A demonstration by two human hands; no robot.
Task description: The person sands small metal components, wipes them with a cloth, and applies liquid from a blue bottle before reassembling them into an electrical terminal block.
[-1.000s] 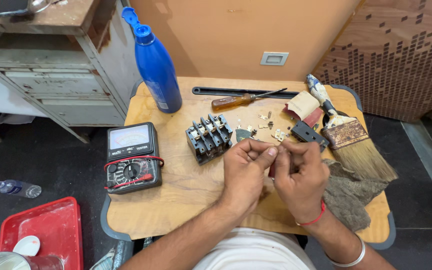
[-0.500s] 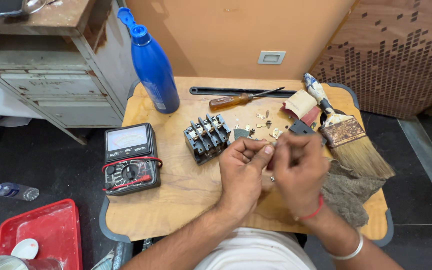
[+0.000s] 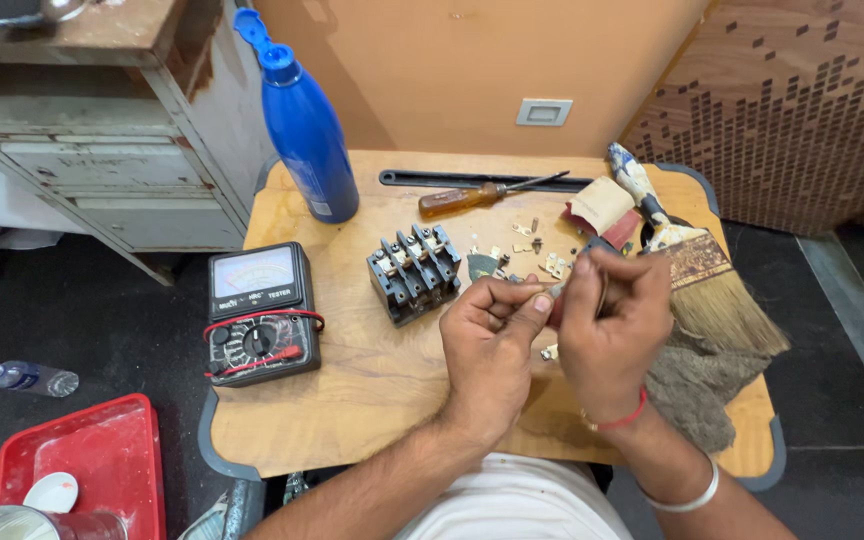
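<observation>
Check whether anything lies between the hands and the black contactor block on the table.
Nothing visible does. The left hand and right hand meet over a small part pinched between them, and the black contactor block sits just to their left with only bare wooden table between. The small loose metal pieces lie behind the hands, off that path.

A small, light-coloured metal part [image 3: 555, 290], mostly hidden, is pinched between both hands' fingertips above the table.

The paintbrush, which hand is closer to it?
Right. The right hand sits just beside the paintbrush bristles; the left hand is farther off, with the right hand between it and the brush.
</observation>
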